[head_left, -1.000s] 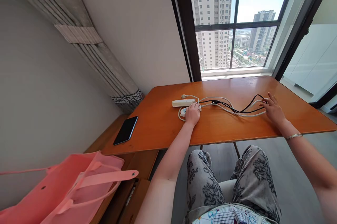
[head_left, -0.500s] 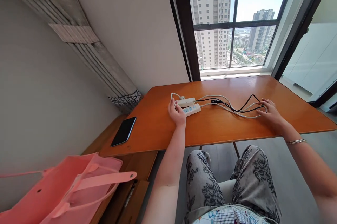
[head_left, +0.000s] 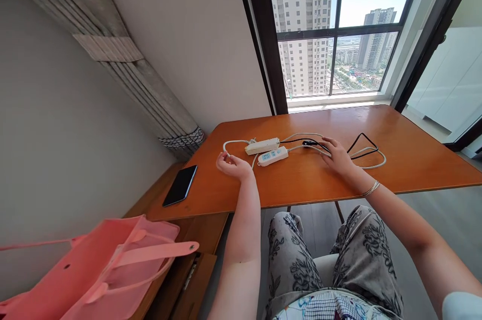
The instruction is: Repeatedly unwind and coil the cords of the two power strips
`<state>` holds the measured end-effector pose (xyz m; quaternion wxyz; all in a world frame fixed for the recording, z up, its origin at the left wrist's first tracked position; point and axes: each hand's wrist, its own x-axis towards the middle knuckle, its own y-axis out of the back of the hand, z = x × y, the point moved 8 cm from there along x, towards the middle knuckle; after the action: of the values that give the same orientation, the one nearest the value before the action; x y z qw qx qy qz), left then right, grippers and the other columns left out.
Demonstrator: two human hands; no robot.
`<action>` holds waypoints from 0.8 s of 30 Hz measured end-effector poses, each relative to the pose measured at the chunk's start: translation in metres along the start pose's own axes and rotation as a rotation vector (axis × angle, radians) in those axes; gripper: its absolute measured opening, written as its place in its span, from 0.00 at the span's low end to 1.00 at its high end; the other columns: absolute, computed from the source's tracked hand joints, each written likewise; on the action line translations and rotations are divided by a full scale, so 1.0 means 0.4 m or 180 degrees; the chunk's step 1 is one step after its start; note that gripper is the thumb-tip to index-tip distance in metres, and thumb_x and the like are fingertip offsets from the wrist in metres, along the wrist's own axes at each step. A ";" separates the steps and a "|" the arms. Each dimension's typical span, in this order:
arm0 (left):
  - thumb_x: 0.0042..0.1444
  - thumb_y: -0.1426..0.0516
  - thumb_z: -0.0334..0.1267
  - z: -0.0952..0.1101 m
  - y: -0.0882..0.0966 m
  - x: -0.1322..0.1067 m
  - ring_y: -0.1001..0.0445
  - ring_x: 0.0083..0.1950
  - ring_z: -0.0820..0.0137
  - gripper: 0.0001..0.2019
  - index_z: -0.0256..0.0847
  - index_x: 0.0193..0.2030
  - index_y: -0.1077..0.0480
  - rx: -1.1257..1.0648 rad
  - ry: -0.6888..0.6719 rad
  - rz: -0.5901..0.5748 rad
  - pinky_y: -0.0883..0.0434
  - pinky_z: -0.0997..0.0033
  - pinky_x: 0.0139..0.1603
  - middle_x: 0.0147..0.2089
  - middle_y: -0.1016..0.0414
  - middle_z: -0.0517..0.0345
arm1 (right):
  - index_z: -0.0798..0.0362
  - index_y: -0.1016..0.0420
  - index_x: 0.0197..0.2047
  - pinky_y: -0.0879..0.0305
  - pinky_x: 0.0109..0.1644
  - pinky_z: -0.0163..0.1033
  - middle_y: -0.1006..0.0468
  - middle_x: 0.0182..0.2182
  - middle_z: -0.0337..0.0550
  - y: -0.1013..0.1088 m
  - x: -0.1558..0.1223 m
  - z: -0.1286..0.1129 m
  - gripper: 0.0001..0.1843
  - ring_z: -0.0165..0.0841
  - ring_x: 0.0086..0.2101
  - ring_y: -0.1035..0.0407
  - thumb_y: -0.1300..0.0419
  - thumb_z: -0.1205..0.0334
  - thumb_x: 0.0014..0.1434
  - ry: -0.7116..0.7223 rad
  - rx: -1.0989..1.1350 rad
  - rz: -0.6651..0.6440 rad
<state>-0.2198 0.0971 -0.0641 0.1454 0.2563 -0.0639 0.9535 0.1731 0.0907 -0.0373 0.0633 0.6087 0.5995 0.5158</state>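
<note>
Two white power strips lie side by side on the orange-brown table [head_left: 301, 184]. The rear power strip [head_left: 262, 146] is turned on its edge, and the front power strip [head_left: 273, 156] shows its sockets facing up. My left hand [head_left: 234, 166], left of both, has its fingers closed on a white cable [head_left: 235, 141] that loops up from them. Over the cable bundle to the right rests my right hand [head_left: 337, 153], fingers spread and touching the cords. A black cable [head_left: 364, 135] and white cords curl beyond it.
A dark-screened phone or tablet [head_left: 181, 185] lies at the table's left end. A pink bag [head_left: 124, 265] with straps stands on the wooden bench at lower left. The window [head_left: 335, 29] is behind the table, and a grey curtain [head_left: 146, 89] hangs at left.
My left hand has moved left, away from the power strips, drawing the white cable out. My right hand has moved left from the cable loops' far end to their middle.
</note>
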 end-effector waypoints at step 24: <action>0.50 0.52 0.23 -0.008 0.005 -0.010 0.31 0.61 0.57 0.11 0.41 0.35 0.34 0.0229 0.0219 -0.0065 0.40 0.50 0.66 0.49 0.26 0.45 | 0.52 0.24 0.35 0.38 0.34 0.36 0.25 0.30 0.39 0.188 0.103 -0.118 0.12 0.30 0.30 0.35 0.38 0.51 0.56 -0.0516 0.2346 0.0888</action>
<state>-0.2187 0.0948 -0.0690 0.1479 0.2290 -0.0220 0.9619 0.1795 0.0773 0.0595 -0.1828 0.7048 0.6491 0.2202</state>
